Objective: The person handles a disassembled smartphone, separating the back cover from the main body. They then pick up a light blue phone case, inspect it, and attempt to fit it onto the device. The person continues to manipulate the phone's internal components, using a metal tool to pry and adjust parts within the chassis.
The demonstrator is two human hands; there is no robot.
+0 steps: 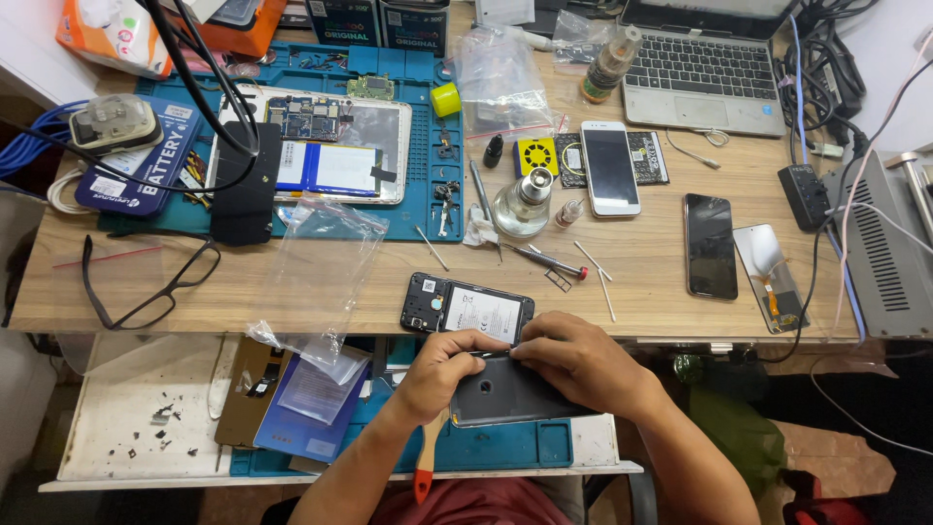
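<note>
**Working the edge of a phone back cover**

At the near edge of the desk (622,277), over a pulled-out drawer tray, both hands meet on a dark phone back cover (510,394). The cover lies flat on a blue mat (505,447) in the tray, just below an opened phone (466,309) whose battery faces up.

The left hand (442,365) is clenched in a pinch at the cover's upper edge, apparently gripping a thin metal tool; the tool is too small to identify. The right hand (578,360) presses down on the cover's upper right part, fingers curled over the edge and grasping it.

Recommended practice, judged from this position:
- Keep the right hand firm so the cover does not slide on the mat.
- Guide the tip along the edge with light, shallow strokes; a thin cover probably flexes or cracks under leverage.
- Keep the red-handled brush (425,467), lying near the left wrist, clear of the forearm.
</note>
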